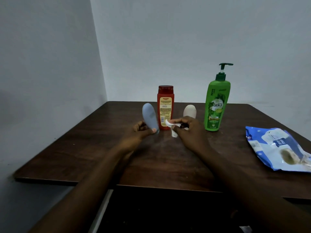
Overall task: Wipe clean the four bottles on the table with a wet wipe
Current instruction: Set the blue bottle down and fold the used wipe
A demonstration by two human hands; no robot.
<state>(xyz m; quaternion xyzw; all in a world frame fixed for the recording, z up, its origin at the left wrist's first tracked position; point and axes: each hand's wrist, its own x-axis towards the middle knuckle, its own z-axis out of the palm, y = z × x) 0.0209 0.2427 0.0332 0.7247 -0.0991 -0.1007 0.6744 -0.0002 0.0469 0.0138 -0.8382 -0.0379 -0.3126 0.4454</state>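
Centrally, the left hand has its fingers curled round the lower end of a blue-grey bottle, gripping it tilted over the bench, while the right hand pinches a crumpled white wet wipe just beside that bottle's base. Behind them a capped red bottle stands upright, a pale bottle is partly hidden by the right hand, and a green pump bottle stands farther right; their contents cannot be seen. A blue-and-white wipes pack lies flat near the bench's right edge
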